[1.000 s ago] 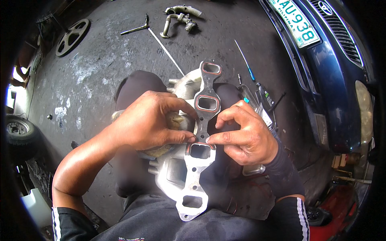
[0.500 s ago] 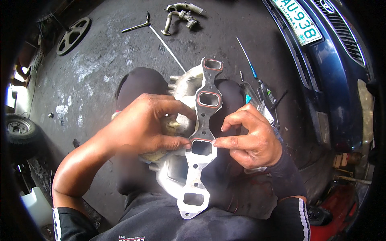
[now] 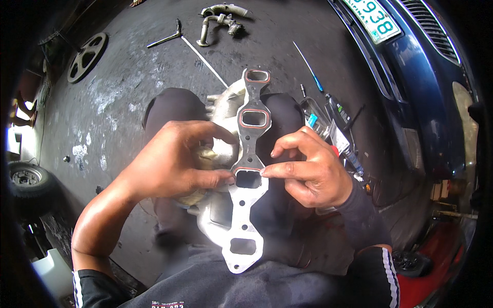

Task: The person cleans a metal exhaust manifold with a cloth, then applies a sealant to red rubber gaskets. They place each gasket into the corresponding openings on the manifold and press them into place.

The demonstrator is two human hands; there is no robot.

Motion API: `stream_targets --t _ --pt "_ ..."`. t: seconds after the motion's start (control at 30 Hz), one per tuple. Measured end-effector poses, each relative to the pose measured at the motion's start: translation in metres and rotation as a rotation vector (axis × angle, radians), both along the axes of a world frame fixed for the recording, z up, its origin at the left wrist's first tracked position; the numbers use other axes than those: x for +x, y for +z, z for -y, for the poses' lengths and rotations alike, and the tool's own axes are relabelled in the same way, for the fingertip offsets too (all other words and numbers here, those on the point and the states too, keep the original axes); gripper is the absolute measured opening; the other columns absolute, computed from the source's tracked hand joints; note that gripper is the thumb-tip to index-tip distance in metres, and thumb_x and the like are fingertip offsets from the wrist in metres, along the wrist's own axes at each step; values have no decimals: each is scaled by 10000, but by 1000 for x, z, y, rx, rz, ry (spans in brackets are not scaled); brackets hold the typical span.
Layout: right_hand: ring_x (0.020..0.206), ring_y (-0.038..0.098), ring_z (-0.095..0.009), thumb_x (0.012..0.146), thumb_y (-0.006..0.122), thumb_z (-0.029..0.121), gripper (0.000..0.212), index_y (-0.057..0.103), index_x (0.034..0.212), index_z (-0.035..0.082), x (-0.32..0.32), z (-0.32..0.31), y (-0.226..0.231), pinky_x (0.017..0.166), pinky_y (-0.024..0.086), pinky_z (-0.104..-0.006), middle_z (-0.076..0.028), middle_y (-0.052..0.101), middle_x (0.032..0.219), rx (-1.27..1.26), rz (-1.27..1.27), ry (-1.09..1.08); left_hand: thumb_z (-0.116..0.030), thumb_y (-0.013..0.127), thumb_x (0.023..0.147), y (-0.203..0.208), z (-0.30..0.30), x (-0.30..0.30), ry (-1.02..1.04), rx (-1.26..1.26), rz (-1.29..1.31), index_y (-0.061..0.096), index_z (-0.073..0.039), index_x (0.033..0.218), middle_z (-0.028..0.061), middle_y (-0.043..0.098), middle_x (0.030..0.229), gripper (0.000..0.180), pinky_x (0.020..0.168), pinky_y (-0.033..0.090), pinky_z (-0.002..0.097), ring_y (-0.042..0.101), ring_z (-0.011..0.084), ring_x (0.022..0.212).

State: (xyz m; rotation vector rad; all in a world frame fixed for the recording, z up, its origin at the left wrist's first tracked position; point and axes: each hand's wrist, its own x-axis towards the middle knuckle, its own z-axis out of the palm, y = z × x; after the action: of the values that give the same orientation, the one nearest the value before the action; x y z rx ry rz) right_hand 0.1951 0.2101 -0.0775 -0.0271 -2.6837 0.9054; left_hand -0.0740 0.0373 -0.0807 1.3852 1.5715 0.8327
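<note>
A silver metal intake manifold (image 3: 210,215) rests across my lap, its long flange with several rectangular ports facing up. A dark grey gasket (image 3: 249,146) with red bead outlines lies over the upper part of that flange, down to the top of the third port. Below there, the flange surface shows bright silver. My left hand (image 3: 174,154) is curled over the manifold's left side, thumb and fingertips at the flange edge. My right hand (image 3: 318,172) touches the gasket's corner at the third port with one outstretched fingertip; its other fingers are bent and apart.
Beyond my knees lie a metal pipe assembly (image 3: 223,23), a long-handled wrench (image 3: 205,61) and a blue-handled screwdriver (image 3: 316,79). A dark bottle (image 3: 336,108) and small tools sit by my right knee. A blue car (image 3: 411,72) stands at right; a wheel (image 3: 31,179) at left.
The view has shifted slightly, so the manifold and both hands sit a little further left and higher. The hands keep nearly the same pose on the flange and gasket.
</note>
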Motion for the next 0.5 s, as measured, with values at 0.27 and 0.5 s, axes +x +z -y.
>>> stream_targets --t 0.27,0.5 --pt "1091 693 -274 850 687 -69 515 792 1322 110 17 -14 -9 944 576 -359 -131 659 1204 -125 -10 -224 -282 796 1018 8 10 -11 209 63 -122 717 21 1373 70 730 1063 473 907 583 335 707 151 962" --pt "933 600 -98 972 721 -1 430 723 1398 57 81 -86 -113 891 546 -291 -59 648 1276 -433 41 -676 -308 724 1011 -29 5 -21 461 272 -639 642 -22 1475 194 657 1192 551 1042 548 439 691 357 1168"
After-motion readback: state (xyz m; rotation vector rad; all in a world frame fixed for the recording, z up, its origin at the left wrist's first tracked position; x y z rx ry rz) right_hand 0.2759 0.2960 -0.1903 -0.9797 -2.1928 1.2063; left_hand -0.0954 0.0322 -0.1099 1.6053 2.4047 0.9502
